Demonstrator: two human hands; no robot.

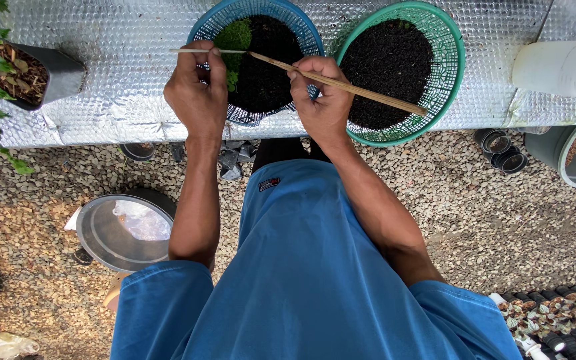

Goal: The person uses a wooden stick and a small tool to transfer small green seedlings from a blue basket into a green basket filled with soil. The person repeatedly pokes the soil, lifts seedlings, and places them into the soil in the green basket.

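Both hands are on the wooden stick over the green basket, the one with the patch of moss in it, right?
Not quite. The head view shows the left hand and right hand holding the wooden stick over the blue basket, which holds dark soil and the patch of moss. The green basket sits beside it, to the right, with only soil.

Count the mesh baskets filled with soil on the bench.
2. The blue basket sits under the left hand and right hand; the green basket sits right beside it. None looks hidden.
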